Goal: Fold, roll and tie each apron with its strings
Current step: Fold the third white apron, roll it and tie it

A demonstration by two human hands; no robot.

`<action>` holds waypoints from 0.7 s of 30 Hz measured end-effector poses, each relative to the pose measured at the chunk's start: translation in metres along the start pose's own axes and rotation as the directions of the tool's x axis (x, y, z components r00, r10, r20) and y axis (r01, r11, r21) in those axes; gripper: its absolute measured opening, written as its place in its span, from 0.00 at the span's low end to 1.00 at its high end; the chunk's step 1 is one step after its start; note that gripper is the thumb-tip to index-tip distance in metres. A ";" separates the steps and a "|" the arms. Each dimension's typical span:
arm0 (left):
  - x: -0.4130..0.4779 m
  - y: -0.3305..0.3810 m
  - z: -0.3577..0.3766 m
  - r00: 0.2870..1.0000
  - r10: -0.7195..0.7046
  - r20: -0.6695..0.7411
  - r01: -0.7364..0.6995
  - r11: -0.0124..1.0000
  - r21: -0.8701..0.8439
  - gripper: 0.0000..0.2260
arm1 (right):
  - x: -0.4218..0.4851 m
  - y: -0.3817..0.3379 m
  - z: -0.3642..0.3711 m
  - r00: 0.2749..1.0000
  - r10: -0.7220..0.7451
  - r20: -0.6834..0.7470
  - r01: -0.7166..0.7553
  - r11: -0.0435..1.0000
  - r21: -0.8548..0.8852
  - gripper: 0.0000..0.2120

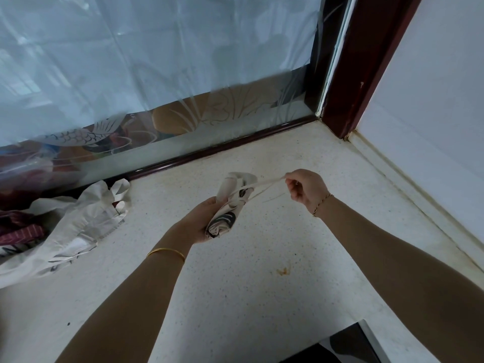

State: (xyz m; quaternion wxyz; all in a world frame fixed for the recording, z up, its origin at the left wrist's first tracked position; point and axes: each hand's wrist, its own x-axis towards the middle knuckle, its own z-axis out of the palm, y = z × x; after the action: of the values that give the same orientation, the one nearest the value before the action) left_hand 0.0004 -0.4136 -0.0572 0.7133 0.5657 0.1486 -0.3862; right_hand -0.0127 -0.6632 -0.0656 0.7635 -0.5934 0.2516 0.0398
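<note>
Counter (pixel 262 297) — apron roll (pixel 227 219) in L hand (pixel 200 220)

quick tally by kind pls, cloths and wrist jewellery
rolled cream apron, in left hand, string pinched by right hand: 1
loose cream apron heap: 1
maroon striped cloth: 1
gold bangle: 1
thin chain bracelet: 1
total: 5
</note>
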 end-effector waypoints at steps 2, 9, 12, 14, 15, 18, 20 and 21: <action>0.003 -0.001 0.000 0.999 0.031 -0.044 -0.030 0.999 0.031 0.08 | -0.001 -0.001 0.001 0.997 -0.043 -0.062 0.046 0.997 0.056 0.11; 0.021 -0.005 0.004 0.873 0.374 -0.312 -0.129 0.796 0.591 0.09 | -0.015 -0.008 0.024 0.946 -0.290 -0.144 0.278 0.955 -0.101 0.12; 0.023 -0.004 0.008 0.813 0.475 -0.337 -0.081 0.665 0.743 0.10 | -0.022 -0.013 0.040 0.880 -0.471 -0.066 0.435 0.853 -0.288 0.11; 0.024 -0.004 0.011 0.793 0.510 -0.332 -0.056 0.605 0.794 0.10 | -0.026 -0.015 0.050 0.835 -0.550 0.013 0.515 0.775 -0.367 0.09; 0.024 -0.004 0.012 0.785 0.525 -0.329 -0.044 0.577 0.816 0.10 | -0.028 -0.016 0.053 0.817 -0.574 0.049 0.546 0.745 -0.383 0.09; 0.025 -0.005 0.012 0.776 0.550 -0.307 -0.011 0.499 0.867 0.10 | -0.034 -0.018 0.063 0.763 -0.628 0.152 0.627 0.663 -0.409 0.09; 0.026 -0.008 0.008 0.784 0.532 -0.320 0.022 0.491 0.871 0.10 | -0.036 -0.024 0.068 0.741 -0.643 0.191 0.657 0.638 -0.401 0.10; 0.027 -0.010 0.006 0.790 0.520 -0.324 0.034 0.491 0.870 0.10 | -0.037 -0.027 0.070 0.736 -0.644 0.207 0.664 0.628 -0.405 0.11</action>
State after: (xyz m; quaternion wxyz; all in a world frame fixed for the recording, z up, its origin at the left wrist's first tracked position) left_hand 0.0091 -0.4305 -0.0797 0.3232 0.9374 0.0554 -0.1170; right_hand -0.0113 -0.5981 -0.0139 0.5702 -0.8037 -0.0138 -0.1697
